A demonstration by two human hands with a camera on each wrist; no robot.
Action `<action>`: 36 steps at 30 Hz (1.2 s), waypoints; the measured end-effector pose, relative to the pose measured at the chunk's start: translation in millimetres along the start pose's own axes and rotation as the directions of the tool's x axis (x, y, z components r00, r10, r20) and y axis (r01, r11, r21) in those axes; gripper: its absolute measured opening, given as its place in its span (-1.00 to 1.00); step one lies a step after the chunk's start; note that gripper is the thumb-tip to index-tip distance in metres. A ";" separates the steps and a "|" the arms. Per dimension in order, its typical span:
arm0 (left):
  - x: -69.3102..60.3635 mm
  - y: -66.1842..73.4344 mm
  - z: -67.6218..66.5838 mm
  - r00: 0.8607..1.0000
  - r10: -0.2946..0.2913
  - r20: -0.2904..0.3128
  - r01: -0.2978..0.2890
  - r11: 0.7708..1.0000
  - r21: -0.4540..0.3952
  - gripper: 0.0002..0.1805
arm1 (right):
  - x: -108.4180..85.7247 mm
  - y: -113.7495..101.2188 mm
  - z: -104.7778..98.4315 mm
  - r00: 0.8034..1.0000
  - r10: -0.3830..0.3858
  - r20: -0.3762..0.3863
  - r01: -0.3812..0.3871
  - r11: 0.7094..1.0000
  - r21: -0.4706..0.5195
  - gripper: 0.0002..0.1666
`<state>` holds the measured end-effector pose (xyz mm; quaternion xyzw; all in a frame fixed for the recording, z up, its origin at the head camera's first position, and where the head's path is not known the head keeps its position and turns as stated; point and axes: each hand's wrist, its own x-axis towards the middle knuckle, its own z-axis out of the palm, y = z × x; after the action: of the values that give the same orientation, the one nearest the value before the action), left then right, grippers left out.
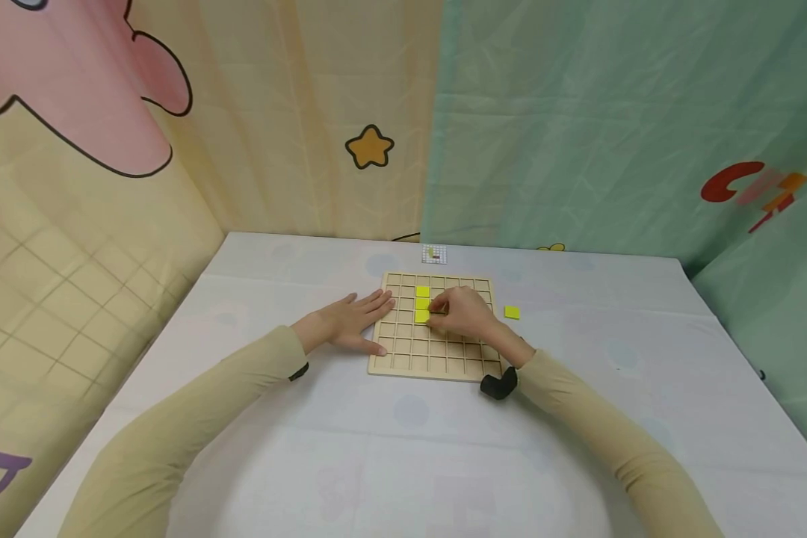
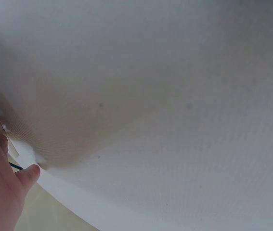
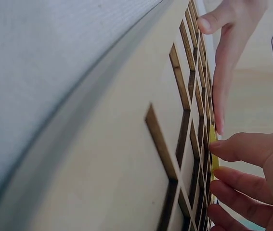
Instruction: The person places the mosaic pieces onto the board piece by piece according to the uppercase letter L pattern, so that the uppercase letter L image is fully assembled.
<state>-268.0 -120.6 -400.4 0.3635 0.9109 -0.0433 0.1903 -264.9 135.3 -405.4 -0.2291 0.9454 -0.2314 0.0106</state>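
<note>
A square wooden grid board [image 1: 403,360] lies on the table, with several yellow tiles [image 1: 422,292] in a column of its cells. My left hand [image 1: 350,321] rests with spread, straight fingers on the board's left edge. Over the board, my right hand [image 1: 467,314] pinches the lowest yellow tile [image 1: 421,317] of the column between thumb and finger. In the right wrist view, yellow shows between the right thumb and fingers [image 3: 242,185], low against the board. The left wrist view catches only part of the left hand [image 2: 4,185] beside the board's edge.
One loose yellow tile [image 1: 512,312] lies on the white-covered table [image 1: 410,448] right of the board. Behind the board is a small printed grid card [image 1: 434,254]. Patterned curtains [image 1: 296,134] stand along the table's back and sides.
</note>
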 end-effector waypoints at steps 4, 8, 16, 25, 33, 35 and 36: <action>-0.2 0.9 -0.7 1.000 -0.003 0.002 0.003 1.000 0.001 0.09 | 0.4 0.3 0.7 1.000 -0.013 -0.001 0.013 1.000 -0.012 -0.71; -0.4 1.0 -1.0 1.000 -0.004 0.006 0.004 1.000 -0.003 0.09 | 0.0 0.1 0.5 1.000 -0.014 0.003 0.014 1.000 -0.013 -0.69; 0.3 0.3 -0.3 1.000 -0.006 0.007 0.006 1.000 0.005 0.09 | -0.2 1.2 0.2 1.000 -0.006 0.003 0.006 1.000 -0.014 -0.69; 1.8 0.1 1.0 1.000 -0.011 -0.002 0.011 1.000 0.008 0.10 | -8.4 5.7 -15.0 0.999 0.042 0.010 -0.042 0.999 -0.006 -0.66; 1.3 -0.8 2.0 1.000 -0.007 -0.010 0.007 1.000 0.010 0.11 | -22.9 28.0 -35.1 0.997 0.074 -0.034 -0.073 0.997 0.039 -0.66; 1.4 -0.8 1.9 1.000 -0.006 -0.009 0.006 1.000 0.008 0.11 | -28.5 34.2 -41.3 0.996 0.072 -0.057 -0.069 0.996 0.047 -0.66; 1.1 -0.8 1.8 1.000 -0.005 -0.009 0.005 1.000 0.007 0.11 | -31.4 37.6 -44.5 0.995 0.069 -0.068 -0.066 0.997 0.049 -0.66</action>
<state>-268.7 -120.8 -402.6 0.3619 0.9126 -0.0454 0.1847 -258.5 197.9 -385.1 -0.1884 0.9468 -0.2606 -0.0094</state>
